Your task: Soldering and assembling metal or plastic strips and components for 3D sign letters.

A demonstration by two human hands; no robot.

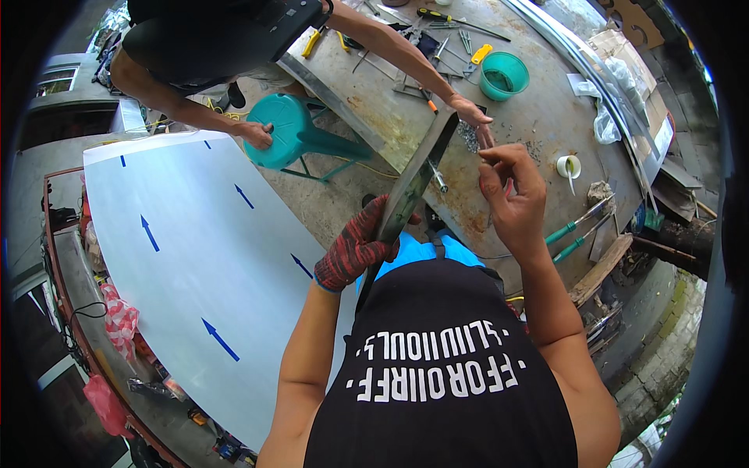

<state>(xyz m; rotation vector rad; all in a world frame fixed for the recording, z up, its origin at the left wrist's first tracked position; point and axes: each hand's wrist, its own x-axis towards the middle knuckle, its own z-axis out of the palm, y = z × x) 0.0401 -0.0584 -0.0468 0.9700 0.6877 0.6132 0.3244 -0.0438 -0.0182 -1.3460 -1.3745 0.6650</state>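
Note:
My left hand (353, 248), in a red and black knit glove, is wrapped round a long, narrow metal strip (415, 173) that slants up and away from me. A small shiny metal piece (439, 179) shows beside the strip's right edge; I cannot tell whether it is fixed to it. My right hand (515, 193) is bare and raised over the table, thumb and fingers pinched together. Whatever is in that pinch, if anything, is too small to name. Just beyond it, a co-worker's hand (470, 115) reaches across the table with fingers stretched out.
The worn metal table (468, 210) bears a green bowl (504, 76), small grey bits, hand tools, a white cup (569, 166) and green-handled cutters (573, 238). The co-worker's other hand (257, 135) rests on a green stool (285, 129). A large pale sheet (195, 257) with blue arrows lies left.

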